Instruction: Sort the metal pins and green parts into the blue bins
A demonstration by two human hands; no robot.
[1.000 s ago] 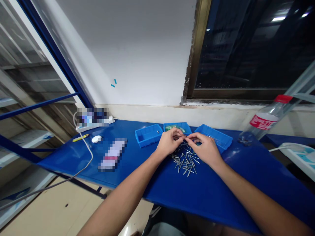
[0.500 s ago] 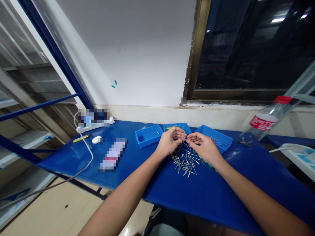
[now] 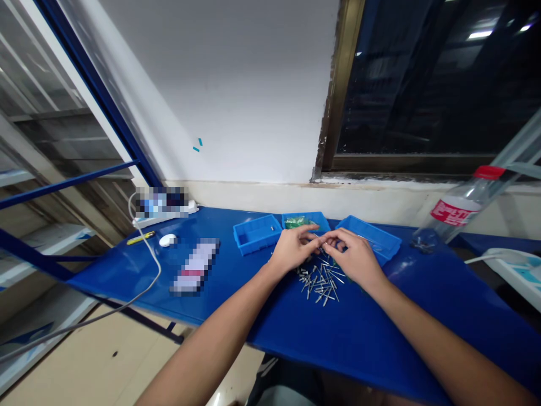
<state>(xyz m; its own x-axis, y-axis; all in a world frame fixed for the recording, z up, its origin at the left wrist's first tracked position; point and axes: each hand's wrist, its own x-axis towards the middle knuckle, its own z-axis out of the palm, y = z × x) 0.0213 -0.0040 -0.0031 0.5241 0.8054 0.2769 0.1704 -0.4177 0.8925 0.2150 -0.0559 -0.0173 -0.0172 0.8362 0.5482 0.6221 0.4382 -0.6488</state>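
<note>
My left hand (image 3: 292, 246) and my right hand (image 3: 354, 252) meet at the fingertips over a pile of silver blind rivets (image 3: 323, 285) with long thin stems. The fingers of both hands are curled and pinched together; whatever lies between them is too small and covered to make out. Just behind my hands stands a blue bin (image 3: 305, 216) with green plastic packaging (image 3: 296, 222) in it. To its left is a second blue bin (image 3: 256, 234) with a small metal piece inside. A third blue bin (image 3: 372, 234), holding a few thin pins, sits behind my right hand.
A clear bottle (image 3: 459, 208) with a red cap stands at the right, near a white power strip (image 3: 513, 270). On the left of the blue table (image 3: 287, 327) lie a yellow cutter (image 3: 141, 238), a white mouse-like object (image 3: 168, 240), a blurred flat item (image 3: 195, 267) and a cable (image 3: 157, 265).
My left fingers have turned and stretched over toward the right fingertips, and more green packaging shows behind them. The small silver piece glimpsed between the fingertips is now hidden.
</note>
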